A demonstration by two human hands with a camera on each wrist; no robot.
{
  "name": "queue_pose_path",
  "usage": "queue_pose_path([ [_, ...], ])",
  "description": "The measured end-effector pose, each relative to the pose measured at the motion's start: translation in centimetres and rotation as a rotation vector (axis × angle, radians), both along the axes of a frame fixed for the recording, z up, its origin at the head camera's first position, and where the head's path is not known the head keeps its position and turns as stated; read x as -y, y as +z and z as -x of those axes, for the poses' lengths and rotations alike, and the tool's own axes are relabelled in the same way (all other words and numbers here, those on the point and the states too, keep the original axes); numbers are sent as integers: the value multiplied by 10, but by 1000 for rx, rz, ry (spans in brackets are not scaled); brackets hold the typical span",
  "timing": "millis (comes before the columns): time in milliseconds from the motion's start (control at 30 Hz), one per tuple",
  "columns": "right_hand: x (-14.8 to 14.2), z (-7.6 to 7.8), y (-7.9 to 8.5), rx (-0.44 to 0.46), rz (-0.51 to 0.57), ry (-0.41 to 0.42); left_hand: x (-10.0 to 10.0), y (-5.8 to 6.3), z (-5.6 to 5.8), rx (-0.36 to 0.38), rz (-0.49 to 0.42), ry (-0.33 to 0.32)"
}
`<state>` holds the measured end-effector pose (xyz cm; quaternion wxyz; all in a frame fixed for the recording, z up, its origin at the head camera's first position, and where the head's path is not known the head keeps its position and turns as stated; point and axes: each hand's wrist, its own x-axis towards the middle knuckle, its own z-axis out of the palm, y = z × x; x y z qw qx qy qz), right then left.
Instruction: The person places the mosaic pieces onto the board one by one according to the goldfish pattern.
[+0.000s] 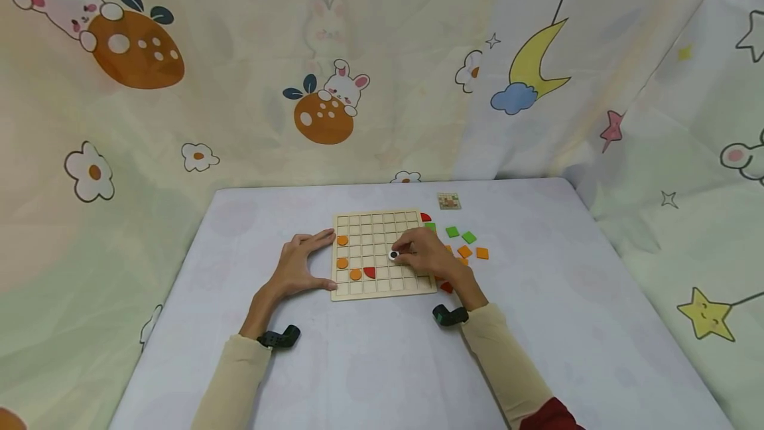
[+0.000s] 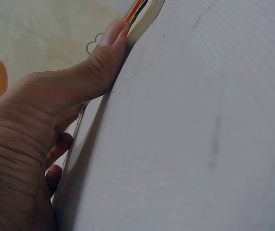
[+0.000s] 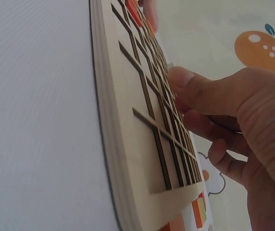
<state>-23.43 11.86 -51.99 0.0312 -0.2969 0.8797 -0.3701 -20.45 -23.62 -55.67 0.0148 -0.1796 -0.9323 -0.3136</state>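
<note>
Nearest to us, the counter [image 1: 364, 363] leaves wide room before the board [image 1: 388, 288]. The left hand [image 1: 295, 267] is spread wide, touching the board's left edge; uneven pressing, we think, could turn it. Over the board, the right hand [image 1: 431, 254] pinches a black-and-white disc [image 1: 393, 255], which may drop if the pinch loosens. Orange squares [image 1: 482, 253] lie close to the right, where a careless wrist could sweep them. Farther, we see a card [image 1: 449, 201] near the back edge.
</note>
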Motion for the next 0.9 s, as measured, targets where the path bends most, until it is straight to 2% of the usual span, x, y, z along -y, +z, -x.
queue_pose_path([
  [167, 6, 3, 0, -14, -6, 25, 0, 0, 0, 2, -7, -3],
  [633, 22, 5, 2, 27, 11, 70, 0, -2, -1, -5, -17, -6],
  [900, 29, 4, 1, -16, 20, 84, 0, 0, -1, -7, -10, -5],
])
